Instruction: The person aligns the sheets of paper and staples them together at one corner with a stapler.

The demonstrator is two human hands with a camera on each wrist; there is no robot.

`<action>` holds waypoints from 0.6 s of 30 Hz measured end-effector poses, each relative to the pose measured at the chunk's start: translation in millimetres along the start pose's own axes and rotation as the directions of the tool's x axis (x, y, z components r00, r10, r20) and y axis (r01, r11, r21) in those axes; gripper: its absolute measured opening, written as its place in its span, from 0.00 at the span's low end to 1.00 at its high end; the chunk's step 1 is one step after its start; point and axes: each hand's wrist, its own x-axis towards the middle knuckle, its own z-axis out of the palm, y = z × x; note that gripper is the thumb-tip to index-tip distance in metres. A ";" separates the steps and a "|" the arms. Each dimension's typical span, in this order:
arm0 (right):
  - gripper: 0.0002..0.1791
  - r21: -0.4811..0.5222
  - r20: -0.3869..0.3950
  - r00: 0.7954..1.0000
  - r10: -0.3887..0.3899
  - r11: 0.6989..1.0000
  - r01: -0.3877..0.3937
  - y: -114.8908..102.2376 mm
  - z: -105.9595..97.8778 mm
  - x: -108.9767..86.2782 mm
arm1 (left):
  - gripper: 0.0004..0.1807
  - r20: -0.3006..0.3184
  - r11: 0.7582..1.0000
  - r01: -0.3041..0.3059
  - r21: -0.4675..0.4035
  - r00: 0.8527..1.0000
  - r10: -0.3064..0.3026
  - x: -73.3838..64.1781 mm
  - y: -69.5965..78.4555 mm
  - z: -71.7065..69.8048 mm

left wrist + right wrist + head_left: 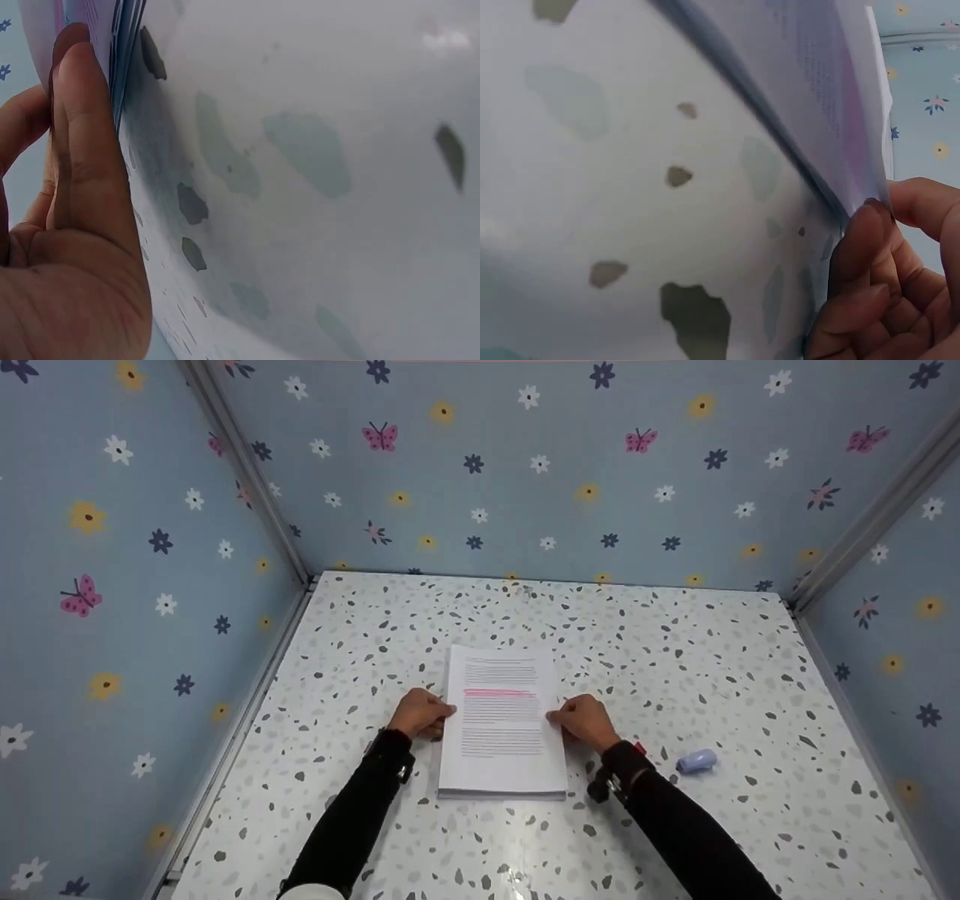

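Note:
A stack of white printed paper [501,772] lies on the speckled table, a pink highlighted line crossing the text of its top sheet [501,727]. My left hand [421,714] pinches the sheet's left edge, with the thumb over the paper. On the opposite edge, my right hand [585,720] pinches the sheet between thumb and fingers. In the right wrist view the sheet's edge [855,112] bends up at the right fingertips [861,232]. The left wrist view shows the left fingers [90,127] against the layered page edges [124,52].
A short light-blue cylindrical object [697,761] with a dark end lies right of the right forearm. Flower-and-butterfly panels [510,472] enclose the table [360,660] at the back and both sides, with metal posts [247,472] at the corners.

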 end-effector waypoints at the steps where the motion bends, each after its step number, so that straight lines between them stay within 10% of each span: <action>1: 0.14 -0.011 0.000 1.000 -0.003 1.000 0.003 -0.2 0.4 -0.1 | 0.09 0.000 1.000 -0.001 0.007 1.000 0.001 0.7 -0.6 0.2; 18: 0.16 -0.134 0.001 1.000 -0.028 0.991 0.028 0.4 4.3 -1.5 | 0.08 0.029 1.000 0.019 0.018 0.999 -0.020 3.5 -6.5 1.5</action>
